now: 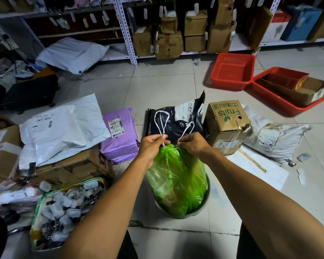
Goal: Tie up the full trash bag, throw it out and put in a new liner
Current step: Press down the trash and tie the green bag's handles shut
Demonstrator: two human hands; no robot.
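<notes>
Pinching white drawstring loops, the left hand and right hand meet, fingers clenched on the cords, above the gathered mouth of the green trash bag, which sits full in the grey bin.

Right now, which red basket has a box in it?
The red basket on the right, nearer the person: a torn cardboard box lies inside it. The other red basket looks empty.

Green plastic trash bag sitting in round grey bin, black printed pouch behind, brown cardboard fruit box right, purple plastic parcel left.
</notes>
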